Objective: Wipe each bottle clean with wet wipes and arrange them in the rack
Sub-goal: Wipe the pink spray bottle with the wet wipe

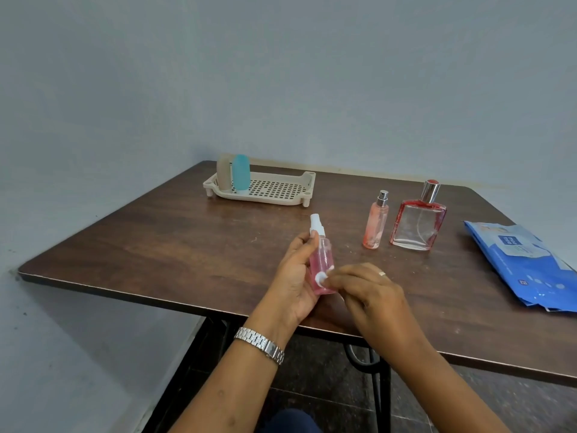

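Observation:
My left hand (293, 276) grips a small pink spray bottle (415, 257) with a white nozzle, upright above the table's near edge. My right hand (365, 292) pinches a small white wet wipe (416, 277) against the bottle's lower side. The beige perforated rack (271, 190) stands at the back of the table. In its left end stand a beige bottle (223, 173) and a light blue bottle (241, 171). A slim orange spray bottle (376, 221) and a square glass perfume bottle (418, 221) with red trim stand to the right.
A blue pack of wet wipes (524, 267) lies at the table's right edge. The brown wooden table (156, 245) sits against a grey wall. Black metal table legs (382, 389) show below the near edge.

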The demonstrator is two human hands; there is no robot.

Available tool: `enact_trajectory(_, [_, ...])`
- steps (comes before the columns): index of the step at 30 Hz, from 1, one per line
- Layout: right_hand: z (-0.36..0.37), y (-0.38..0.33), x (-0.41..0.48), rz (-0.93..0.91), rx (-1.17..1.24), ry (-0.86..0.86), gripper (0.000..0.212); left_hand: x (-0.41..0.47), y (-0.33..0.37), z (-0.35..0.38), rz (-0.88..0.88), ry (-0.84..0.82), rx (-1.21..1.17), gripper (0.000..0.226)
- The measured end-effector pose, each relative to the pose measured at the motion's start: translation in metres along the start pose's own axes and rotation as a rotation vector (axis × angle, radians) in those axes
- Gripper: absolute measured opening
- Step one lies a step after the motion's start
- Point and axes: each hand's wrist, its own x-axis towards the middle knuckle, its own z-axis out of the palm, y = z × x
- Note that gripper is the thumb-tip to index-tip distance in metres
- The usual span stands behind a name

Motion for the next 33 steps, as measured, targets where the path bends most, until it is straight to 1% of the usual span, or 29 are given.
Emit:
enact_trajectory(2, [-0.005,0.005,0.004,0.003,0.006,0.011,0.021,0.001,0.0,0.0,-0.013,-0.005,-0.013,0.018])
enact_trajectory(4, [-0.005,0.008,0.019,0.036,0.004,0.056,0.023,0.001,-0.001,0.0,-0.018,-0.028,-0.049,0.033])
enact_trajectory(5, [-0.004,0.008,0.029,0.064,0.009,0.074,0.024,0.001,-0.001,0.0,-0.024,-0.036,-0.069,0.037])
enact_trajectory(7, [0.002,0.004,0.045,0.108,0.026,0.077,0.025,-0.001,0.001,0.001,-0.036,-0.04,-0.13,0.036])
enact_trajectory(9, [0.007,-0.001,0.05,0.102,0.011,0.063,0.024,-0.001,0.003,0.0,-0.046,-0.035,-0.173,0.034])
enact_trajectory(11, [0.009,-0.005,0.044,0.077,-0.022,0.055,0.022,0.0,0.002,-0.002,-0.041,-0.021,-0.159,0.032])
enact_trajectory(14, [0.009,-0.009,0.023,0.032,0.01,0.024,0.021,0.004,0.0,-0.004,-0.025,0.05,-0.135,0.031])
enact_trajectory(16, [0.006,-0.011,0.01,0.007,0.051,-0.004,0.024,0.007,0.0,-0.004,-0.025,0.107,-0.122,0.035])
enact_trajectory(18, [0.003,-0.008,0.006,-0.01,0.064,-0.019,0.023,0.009,0.0,-0.004,-0.041,0.123,-0.139,0.038])
enact_trajectory(20, [0.002,-0.001,0.015,0.024,0.071,0.002,0.026,0.009,0.0,-0.004,-0.066,0.1,-0.167,0.039])
enact_trajectory(22, [0.006,0.006,0.032,0.095,0.096,0.04,0.026,0.007,0.0,-0.003,-0.085,0.063,-0.18,0.039])
enact_trajectory(25, [0.016,0.007,0.052,0.172,0.087,0.055,0.025,0.002,0.001,-0.001,-0.081,0.059,-0.216,0.04])
enact_trajectory(29, [0.022,-0.005,0.045,0.149,0.118,0.092,0.024,0.002,0.003,-0.003,-0.066,0.089,-0.287,0.043])
enact_trajectory(33, [0.017,-0.014,0.018,0.088,0.183,0.096,0.028,0.005,0.004,-0.004,-0.058,0.115,-0.277,0.048])
